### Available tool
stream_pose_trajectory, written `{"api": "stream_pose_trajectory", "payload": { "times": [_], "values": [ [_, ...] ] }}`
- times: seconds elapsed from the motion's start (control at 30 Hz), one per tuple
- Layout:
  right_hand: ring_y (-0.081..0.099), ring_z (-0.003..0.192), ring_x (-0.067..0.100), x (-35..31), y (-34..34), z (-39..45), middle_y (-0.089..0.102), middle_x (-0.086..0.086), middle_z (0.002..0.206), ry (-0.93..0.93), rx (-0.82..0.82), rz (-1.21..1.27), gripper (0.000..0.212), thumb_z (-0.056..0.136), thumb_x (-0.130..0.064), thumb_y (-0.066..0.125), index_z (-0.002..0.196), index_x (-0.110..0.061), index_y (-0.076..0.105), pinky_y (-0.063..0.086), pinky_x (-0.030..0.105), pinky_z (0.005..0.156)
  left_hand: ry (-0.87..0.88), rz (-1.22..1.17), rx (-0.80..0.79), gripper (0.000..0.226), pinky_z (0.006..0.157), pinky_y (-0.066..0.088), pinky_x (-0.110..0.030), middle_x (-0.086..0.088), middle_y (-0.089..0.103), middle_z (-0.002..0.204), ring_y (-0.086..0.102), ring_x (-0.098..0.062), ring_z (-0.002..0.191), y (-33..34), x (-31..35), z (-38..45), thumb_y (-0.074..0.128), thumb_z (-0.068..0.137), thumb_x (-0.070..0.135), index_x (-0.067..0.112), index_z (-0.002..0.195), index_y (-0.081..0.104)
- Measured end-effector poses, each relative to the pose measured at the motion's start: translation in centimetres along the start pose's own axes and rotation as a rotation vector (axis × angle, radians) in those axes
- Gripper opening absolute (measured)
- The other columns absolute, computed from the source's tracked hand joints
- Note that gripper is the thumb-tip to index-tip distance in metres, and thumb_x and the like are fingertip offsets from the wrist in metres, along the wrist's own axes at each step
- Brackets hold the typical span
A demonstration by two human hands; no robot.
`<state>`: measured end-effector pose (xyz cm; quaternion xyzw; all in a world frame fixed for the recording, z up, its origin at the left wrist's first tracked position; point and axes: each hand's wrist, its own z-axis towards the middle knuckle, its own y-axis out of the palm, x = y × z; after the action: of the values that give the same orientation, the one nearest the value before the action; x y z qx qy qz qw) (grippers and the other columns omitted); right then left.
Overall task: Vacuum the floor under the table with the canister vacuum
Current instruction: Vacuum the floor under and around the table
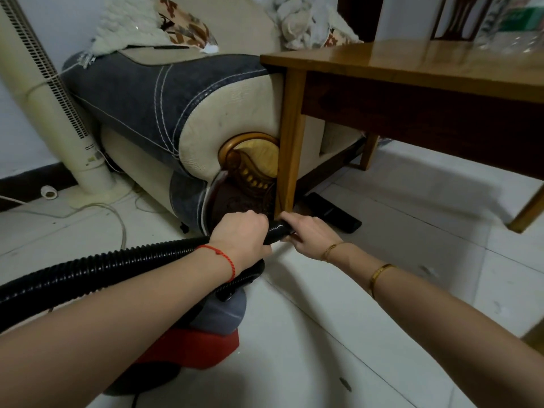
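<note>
A black ribbed vacuum hose (123, 262) runs from the lower left up to my hands. My left hand (241, 235) is closed around the hose near its end. My right hand (309, 235) grips the same hose end just to the right, close to the foot of the wooden table's front leg (290, 142). A flat black floor nozzle (332, 212) lies on the white tiles beyond that leg, under the table's edge. The red and grey canister (212, 328) sits on the floor beneath my left forearm. The join between hose and nozzle is hidden by my hands.
A sofa with a grey and cream arm (164, 113) stands directly behind the table leg. A tall cream tower fan (50, 98) is at the left, with white cables (112, 213) trailing over the tiles. The wooden table top (412, 63) fills the upper right.
</note>
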<state>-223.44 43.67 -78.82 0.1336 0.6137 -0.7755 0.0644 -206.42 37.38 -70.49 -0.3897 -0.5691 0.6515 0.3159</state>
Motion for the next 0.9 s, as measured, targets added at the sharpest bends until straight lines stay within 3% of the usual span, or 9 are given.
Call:
{"api": "stream_pose_trajectory", "payload": {
  "times": [0.1,0.23,0.43,0.7,0.9],
  "values": [
    [0.047,0.073,0.009,1.8,-0.4,-0.8,0.051,-0.01,0.092,0.025,0.016,-0.012,0.02,0.089,-0.02,0.058,0.105,-0.021,0.046,0.043,0.025,0.068,0.018,0.007,0.005,0.029,0.061,0.039,-0.028,-0.004,0.063,0.094,0.063,-0.024,0.081,0.1,1.7,1.3,0.057,0.088,0.033,0.013,0.108,0.056],
    [0.049,0.075,0.015,4.8,-1.0,-1.7,0.056,0.0,0.1,0.079,0.027,-0.025,0.023,0.088,-0.018,0.056,0.109,-0.022,0.046,0.043,0.028,0.066,0.038,0.003,0.031,0.033,0.064,0.04,-0.03,-0.006,0.065,0.101,0.065,-0.025,0.088,0.7,4.1,3.9,0.057,0.088,0.032,0.012,0.114,0.056],
    [0.055,0.088,0.022,9.7,-1.6,-2.2,0.055,0.004,0.107,0.148,-0.004,-0.06,0.024,0.087,-0.015,0.054,0.109,-0.019,0.044,0.032,0.025,0.069,0.07,0.013,0.051,0.035,0.065,0.039,-0.027,-0.006,0.063,0.106,0.065,-0.022,0.092,2.2,7.3,7.8,0.057,0.091,0.032,0.01,0.118,0.054],
    [0.056,0.097,0.031,14.8,-1.3,-3.0,0.054,0.011,0.112,0.258,-0.044,-0.121,0.032,0.09,-0.018,0.053,0.119,-0.015,0.042,0.037,0.031,0.07,0.109,0.019,0.008,0.035,0.066,0.037,-0.028,-0.007,0.063,0.11,0.064,-0.024,0.096,3.8,10.5,12.0,0.056,0.091,0.031,0.01,0.118,0.051],
    [0.055,0.102,0.03,17.3,-2.0,-5.0,0.054,0.011,0.12,0.331,-0.033,-0.167,0.037,0.092,-0.019,0.051,0.127,-0.017,0.042,0.032,0.026,0.07,0.16,0.022,0.003,0.034,0.065,0.037,-0.029,-0.008,0.063,0.108,0.065,-0.026,0.095,4.3,13.2,14.1,0.057,0.091,0.031,0.01,0.116,0.051]
  ]
}}
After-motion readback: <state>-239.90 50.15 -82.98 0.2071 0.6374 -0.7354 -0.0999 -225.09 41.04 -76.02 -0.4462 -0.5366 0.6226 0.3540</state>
